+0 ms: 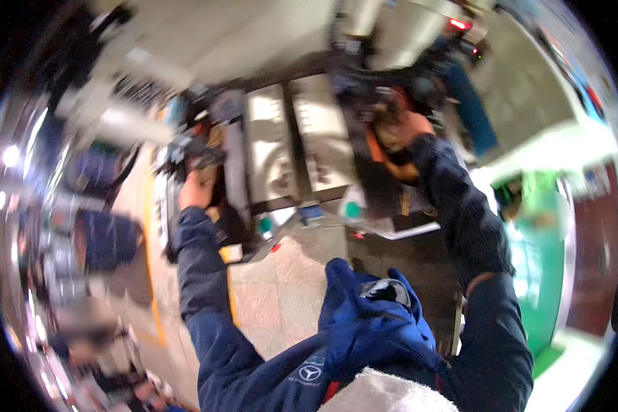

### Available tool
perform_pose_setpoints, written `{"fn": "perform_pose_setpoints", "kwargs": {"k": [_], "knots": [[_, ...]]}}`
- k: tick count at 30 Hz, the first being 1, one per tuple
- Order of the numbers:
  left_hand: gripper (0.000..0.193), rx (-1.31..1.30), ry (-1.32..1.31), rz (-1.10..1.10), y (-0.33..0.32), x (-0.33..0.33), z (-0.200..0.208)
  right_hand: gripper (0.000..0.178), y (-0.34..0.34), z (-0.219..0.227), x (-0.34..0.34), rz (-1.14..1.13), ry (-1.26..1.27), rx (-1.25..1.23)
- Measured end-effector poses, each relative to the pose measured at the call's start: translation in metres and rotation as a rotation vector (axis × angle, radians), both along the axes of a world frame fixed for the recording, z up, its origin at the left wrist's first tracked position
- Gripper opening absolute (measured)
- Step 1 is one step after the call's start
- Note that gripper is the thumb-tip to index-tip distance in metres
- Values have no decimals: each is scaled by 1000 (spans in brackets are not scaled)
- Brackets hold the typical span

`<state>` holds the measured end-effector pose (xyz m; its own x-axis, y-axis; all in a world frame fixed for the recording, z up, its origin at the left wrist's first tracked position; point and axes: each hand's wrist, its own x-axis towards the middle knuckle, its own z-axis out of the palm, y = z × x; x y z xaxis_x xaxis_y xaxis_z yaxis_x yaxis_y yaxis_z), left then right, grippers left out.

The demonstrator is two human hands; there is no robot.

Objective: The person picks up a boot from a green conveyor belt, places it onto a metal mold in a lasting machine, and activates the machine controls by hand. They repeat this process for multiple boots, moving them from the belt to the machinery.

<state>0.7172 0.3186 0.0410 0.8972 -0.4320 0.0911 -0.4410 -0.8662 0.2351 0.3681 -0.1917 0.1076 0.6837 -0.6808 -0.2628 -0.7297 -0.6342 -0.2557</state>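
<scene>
Both arms reach forward in dark blue sleeves to either side of a machine bed. My left hand (pixel 198 189) is at a dark cluster of parts (pixel 202 152) on the bed's left side. Its fingers blur into those parts. My right hand (pixel 416 128) is farther forward, against a brownish, rounded object (pixel 391 130) whose kind is too smeared to tell. Close by it are an orange piece (pixel 374 146) and a yellow-orange curved strip (pixel 404 172). Between the hands lie two pale, long plates, a left plate (pixel 259 130) and a right plate (pixel 326 110), with a dark gap between them.
A green round button (pixel 352 209) and another green button (pixel 265 225) sit at the machine's near edge. A blue panel (pixel 468 110) stands at the right. Dark blue bins (pixel 108 239) are at the left; a blurred person (pixel 86 329) is at the lower left. Yellow lines mark the floor (pixel 261 288).
</scene>
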Motion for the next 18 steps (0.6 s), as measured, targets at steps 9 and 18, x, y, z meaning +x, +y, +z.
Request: {"fn": "perform_pose_setpoints", "kwargs": {"k": [9,18], "knots": [[46,-197,-303,180,13,58,44,25,1,141,-205,-234,-980,162],[37,-431,-493,-176,4,-135,185,24,1,116,-467,-467,-885,192]]}}
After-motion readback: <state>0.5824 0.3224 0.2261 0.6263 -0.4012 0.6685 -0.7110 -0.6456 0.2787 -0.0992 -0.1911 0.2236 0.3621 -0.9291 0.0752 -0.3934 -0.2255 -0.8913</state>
